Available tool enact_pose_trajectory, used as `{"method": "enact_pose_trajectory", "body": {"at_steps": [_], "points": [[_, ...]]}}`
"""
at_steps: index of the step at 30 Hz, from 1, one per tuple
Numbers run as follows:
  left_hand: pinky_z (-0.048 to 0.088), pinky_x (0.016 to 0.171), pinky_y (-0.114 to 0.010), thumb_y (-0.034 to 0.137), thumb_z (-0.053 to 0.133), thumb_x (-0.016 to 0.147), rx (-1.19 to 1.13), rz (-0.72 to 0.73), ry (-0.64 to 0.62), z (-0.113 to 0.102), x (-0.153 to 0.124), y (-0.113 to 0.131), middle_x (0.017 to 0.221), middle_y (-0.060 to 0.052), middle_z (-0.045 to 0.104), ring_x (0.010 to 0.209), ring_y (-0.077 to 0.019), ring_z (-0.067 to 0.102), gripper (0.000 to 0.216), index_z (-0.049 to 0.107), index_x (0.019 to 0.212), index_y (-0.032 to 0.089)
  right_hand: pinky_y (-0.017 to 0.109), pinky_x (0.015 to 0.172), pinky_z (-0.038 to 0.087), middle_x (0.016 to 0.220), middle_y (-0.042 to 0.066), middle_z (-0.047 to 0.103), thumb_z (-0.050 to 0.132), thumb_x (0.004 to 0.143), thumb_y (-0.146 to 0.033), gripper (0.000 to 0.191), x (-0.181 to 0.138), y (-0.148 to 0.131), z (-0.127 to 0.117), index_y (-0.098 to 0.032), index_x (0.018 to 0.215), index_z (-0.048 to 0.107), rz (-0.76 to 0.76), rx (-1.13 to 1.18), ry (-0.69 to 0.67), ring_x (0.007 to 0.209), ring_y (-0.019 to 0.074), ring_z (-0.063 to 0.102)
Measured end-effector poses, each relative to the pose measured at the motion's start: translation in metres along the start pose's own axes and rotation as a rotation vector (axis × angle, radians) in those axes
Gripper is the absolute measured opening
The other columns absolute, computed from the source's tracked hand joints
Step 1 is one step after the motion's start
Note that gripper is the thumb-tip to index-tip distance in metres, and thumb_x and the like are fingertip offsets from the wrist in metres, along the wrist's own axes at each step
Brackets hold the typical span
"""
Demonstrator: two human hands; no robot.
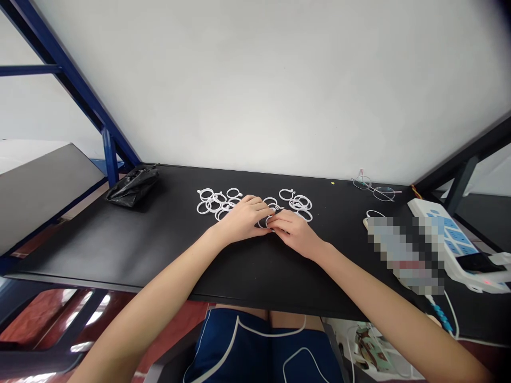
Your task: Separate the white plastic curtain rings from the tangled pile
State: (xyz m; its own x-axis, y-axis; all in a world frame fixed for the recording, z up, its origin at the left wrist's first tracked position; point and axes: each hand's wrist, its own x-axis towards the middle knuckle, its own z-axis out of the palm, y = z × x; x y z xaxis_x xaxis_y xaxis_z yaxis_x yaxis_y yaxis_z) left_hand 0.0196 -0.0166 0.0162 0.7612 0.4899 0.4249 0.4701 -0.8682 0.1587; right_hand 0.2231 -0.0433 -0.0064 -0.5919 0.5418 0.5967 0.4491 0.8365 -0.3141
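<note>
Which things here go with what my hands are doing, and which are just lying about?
In the job:
White rings: left cluster, right cluster, and middle ones by the fingertips of your left hand and right hand

Lying about:
Black bag
Glasses
Power strip
Pixelated item, unclear what

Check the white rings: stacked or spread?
Spread: the white rings lie in loose, overlapping clusters on the black table.
</note>
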Motion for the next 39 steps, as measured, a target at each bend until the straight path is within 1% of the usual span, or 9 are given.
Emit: {"method": "enact_pose_trajectory", "body": {"at_steps": [5,8,11,13,17,20,24,34,39], "points": [[0.04,0.096,-0.037,0.034,0.055,0.093,0.003,-0.019,0.022,0.0028,-0.0014,-0.0047,0.095,-0.003,0.07,0.084,-0.0171,0.064,0.02,0.058,0.107,0.019,0.037,0.081,0.059,0.099,0.007,0.073,0.057,0.089,-0.011,0.016,-0.0028,0.0016,0.0035,-0.021,0.093,0.069,0.042,0.055,0.183,0.091,0.0207,0.069],[0.041,0.096,-0.037,0.036,0.054,0.094,0.014,-0.032,0.028,0.0038,-0.0012,-0.0052,0.092,-0.002,0.071,0.077,-0.0157,0.065,0.022,0.057,0.107,0.019,0.036,0.082,0.059,0.103,0.007,0.071,0.057,0.089,-0.013,0.016,-0.0027,0.0007,0.0032,-0.022,0.097,0.068,0.085,0.05,0.239,0.094,0.0202,0.068],[0.043,0.094,-0.036,0.039,0.055,0.093,0.036,-0.052,0.079,0.0045,-0.0006,-0.005,0.081,-0.002,0.07,0.072,-0.0155,0.065,0.025,0.059,0.104,0.016,0.037,0.081,0.059,0.1,0.006,0.07,0.059,0.089,-0.016,0.015,-0.0017,0.0008,0.0017,-0.023,0.099,0.067,0.133,0.006,0.281,0.092,0.0203,0.068],[0.044,0.092,-0.036,0.04,0.056,0.092,0.045,-0.064,0.11,0.0045,-0.0003,-0.0048,0.078,-0.002,0.069,0.073,-0.0163,0.065,0.027,0.06,0.103,0.016,0.037,0.078,0.059,0.095,0.006,0.071,0.06,0.089,-0.018,0.013,-0.0012,0.0017,0.0006,-0.023,0.099,0.067,0.151,0.003,0.283,0.087,0.0202,0.068],[0.046,0.089,-0.035,0.039,0.056,0.092,0.042,-0.058,0.119,0.0037,-0.0001,-0.0038,0.077,-0.003,0.068,0.074,-0.0172,0.065,0.026,0.06,0.104,0.016,0.034,0.073,0.058,0.091,0.006,0.071,0.06,0.09,-0.02,0.009,-0.0011,0.0034,-0.0004,-0.022,0.095,0.067,0.152,0.027,0.269,0.082,0.0192,0.068],[0.046,0.087,-0.034,0.037,0.055,0.093,0.03,-0.053,0.114,0.0032,-0.0001,-0.0024,0.082,-0.003,0.069,0.079,-0.0173,0.066,0.025,0.058,0.106,0.016,0.034,0.071,0.057,0.09,0.006,0.07,0.059,0.091,-0.022,0.009,-0.0017,0.0038,-0.0002,-0.022,0.094,0.067,0.161,0.036,0.257,0.08,0.0189,0.067],[0.046,0.086,-0.034,0.036,0.053,0.093,0.04,-0.065,0.104,0.0022,0.0,-0.0005,0.096,-0.005,0.068,0.086,-0.0183,0.065,0.024,0.055,0.109,0.018,0.034,0.071,0.057,0.091,0.006,0.069,0.056,0.093,-0.024,0.011,-0.0023,0.0036,0.0003,-0.022,0.094,0.066,0.168,0.042,0.244,0.079,0.0192,0.067],[0.047,0.081,-0.034,0.036,0.051,0.095,0.029,-0.083,0.086,0.002,0.0005,0.002,0.093,-0.006,0.066,0.081,-0.0183,0.063,0.024,0.055,0.107,0.017,0.035,0.074,0.056,0.091,0.006,0.068,0.054,0.094,-0.025,0.011,-0.0017,0.004,0.0004,-0.022,0.095,0.065,0.171,0.041,0.235,0.08,0.0194,0.067],[0.047,0.081,-0.034,0.037,0.046,0.096,0.043,-0.095,0.065,-0.0007,0.0002,0.0046,0.099,-0.008,0.064,0.089,-0.0206,0.061,0.028,0.054,0.112,0.017,0.034,0.072,0.056,0.09,0.005,0.069,0.054,0.094,-0.025,0.012,-0.0009,0.0016,-0.0007,-0.022,0.093,0.065,0.171,0.057,0.238,0.079,0.019,0.067]]}}
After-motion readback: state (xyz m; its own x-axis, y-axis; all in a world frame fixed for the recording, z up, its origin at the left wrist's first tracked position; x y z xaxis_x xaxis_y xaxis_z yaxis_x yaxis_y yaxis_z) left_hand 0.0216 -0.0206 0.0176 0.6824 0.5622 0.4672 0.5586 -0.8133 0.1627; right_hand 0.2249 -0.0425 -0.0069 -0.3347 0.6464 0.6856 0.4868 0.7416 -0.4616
